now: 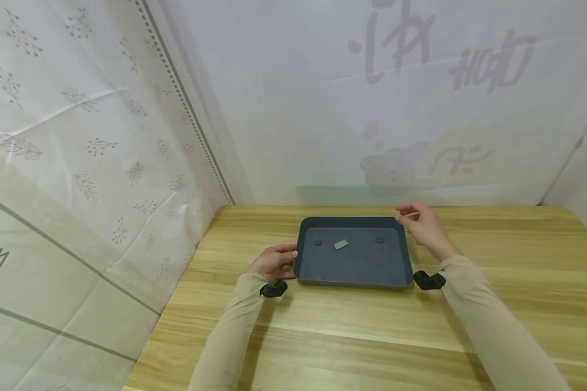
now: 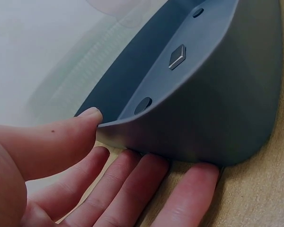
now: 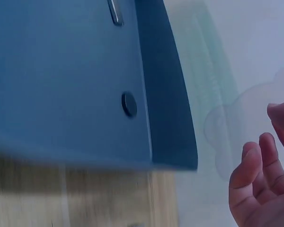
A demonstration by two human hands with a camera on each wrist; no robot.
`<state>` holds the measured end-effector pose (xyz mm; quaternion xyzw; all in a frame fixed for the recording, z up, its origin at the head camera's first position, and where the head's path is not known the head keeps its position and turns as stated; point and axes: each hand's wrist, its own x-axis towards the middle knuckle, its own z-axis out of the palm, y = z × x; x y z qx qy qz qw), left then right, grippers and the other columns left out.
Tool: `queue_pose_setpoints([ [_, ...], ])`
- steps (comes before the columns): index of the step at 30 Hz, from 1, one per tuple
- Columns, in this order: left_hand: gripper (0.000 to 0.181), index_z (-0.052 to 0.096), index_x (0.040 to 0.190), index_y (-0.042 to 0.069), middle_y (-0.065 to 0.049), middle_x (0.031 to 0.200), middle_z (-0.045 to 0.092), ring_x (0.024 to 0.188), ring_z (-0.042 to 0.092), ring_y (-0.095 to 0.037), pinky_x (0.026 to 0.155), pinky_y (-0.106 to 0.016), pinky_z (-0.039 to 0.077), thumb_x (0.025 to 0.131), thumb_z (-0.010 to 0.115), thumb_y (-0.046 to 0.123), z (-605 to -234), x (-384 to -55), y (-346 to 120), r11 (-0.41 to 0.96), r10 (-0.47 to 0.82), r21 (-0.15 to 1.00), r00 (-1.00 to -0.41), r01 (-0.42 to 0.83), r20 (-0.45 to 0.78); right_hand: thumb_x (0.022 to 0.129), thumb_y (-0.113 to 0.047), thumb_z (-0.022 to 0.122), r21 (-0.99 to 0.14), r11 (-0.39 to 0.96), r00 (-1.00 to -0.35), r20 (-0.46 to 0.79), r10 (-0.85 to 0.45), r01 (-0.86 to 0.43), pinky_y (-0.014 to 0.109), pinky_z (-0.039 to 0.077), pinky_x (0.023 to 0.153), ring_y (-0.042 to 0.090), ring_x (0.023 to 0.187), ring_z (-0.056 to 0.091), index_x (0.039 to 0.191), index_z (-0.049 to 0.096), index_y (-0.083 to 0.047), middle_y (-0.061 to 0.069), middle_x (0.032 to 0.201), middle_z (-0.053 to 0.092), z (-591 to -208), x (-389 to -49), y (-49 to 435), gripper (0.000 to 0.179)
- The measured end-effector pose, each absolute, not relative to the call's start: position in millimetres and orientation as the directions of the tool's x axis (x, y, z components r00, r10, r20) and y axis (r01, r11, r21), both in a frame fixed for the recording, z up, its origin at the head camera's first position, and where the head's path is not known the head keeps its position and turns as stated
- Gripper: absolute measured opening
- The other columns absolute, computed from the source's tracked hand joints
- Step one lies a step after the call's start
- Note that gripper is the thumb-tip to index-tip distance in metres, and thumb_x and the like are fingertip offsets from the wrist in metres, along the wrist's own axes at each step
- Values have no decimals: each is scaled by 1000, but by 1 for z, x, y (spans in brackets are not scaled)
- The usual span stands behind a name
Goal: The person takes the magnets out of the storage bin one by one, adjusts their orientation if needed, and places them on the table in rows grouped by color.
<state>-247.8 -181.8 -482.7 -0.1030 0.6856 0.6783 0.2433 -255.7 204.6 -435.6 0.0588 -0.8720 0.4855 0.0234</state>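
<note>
Beige sleeves (image 1: 235, 331), cut off at the lower edge, lead past black wrist devices (image 1: 274, 289) to two hands held well apart. Between them, on the surface (image 1: 342, 336), sits a dark blue-grey rectangular tray (image 1: 357, 266). Along one end wall, the left hand (image 1: 273, 262) touches with extended fingers, thumb tip at the rim; whether fingertips reach under the base is hidden. By the far corner opposite, the right hand (image 1: 426, 232) hangs with loosely bent fingers; its wrist view crops it and shows a gap to the tray. Inside, a small flat rectangular piece (image 1: 341, 244) lies between two round discs (image 1: 380, 239), nearer the left hand; whether these are fixed is hard to tell.
</note>
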Motion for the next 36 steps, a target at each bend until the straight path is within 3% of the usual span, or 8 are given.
queue_pose_setpoints([
  [16,44,52,138,2,-19,127,59,91,64,-18,73,-39,56,96,60,10,-484,-248,-183,54,205,887,-864,-459,-460,98,-16,57,-794,569,-958,60,-279,-215,42,50,79,33,101,57,126,59,-4,20,124,58,-440,-269,158,31],
  [22,44,51,138,2,-20,129,58,92,64,-18,75,-40,56,96,60,11,-485,-248,-183,62,211,889,-865,-453,-456,96,-13,59,-731,601,-911,66,-408,-323,42,50,78,31,97,60,125,60,-2,21,124,58,-445,-271,147,30],
  [30,43,52,137,3,-16,120,62,90,63,-18,72,-38,56,95,60,10,-484,-248,-183,63,193,888,-868,-455,-458,95,-12,61,-643,653,-850,-6,-527,-400,47,49,88,35,108,57,125,60,-1,20,123,55,-447,-273,135,31],
  [36,45,50,138,1,-16,122,61,91,64,-18,74,-39,56,96,59,10,-483,-246,-183,59,204,887,-864,-459,-460,94,-10,62,-579,682,-804,-75,-589,-446,43,48,83,28,97,57,122,62,-3,19,118,53,-446,-274,126,29],
])
